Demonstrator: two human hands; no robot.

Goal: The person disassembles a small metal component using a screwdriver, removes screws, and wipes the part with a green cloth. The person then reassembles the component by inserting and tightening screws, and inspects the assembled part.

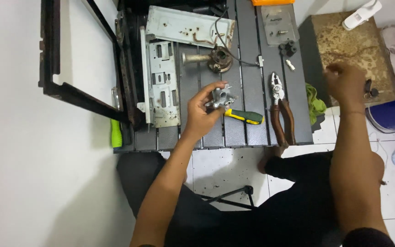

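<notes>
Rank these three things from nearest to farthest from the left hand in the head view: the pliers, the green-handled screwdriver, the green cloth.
Measured from the left hand:
1. Green-handled screwdriver, just right of the hand on the table.
2. Pliers, further right, lying lengthwise.
3. Green cloth, at the table's right edge.

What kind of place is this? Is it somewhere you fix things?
Probably a small home repair corner. A dark slatted worktable holds pliers, a green-handled screwdriver and dismantled metal panels. The left hand holds a small metal part over it, above a tiled floor.
</notes>
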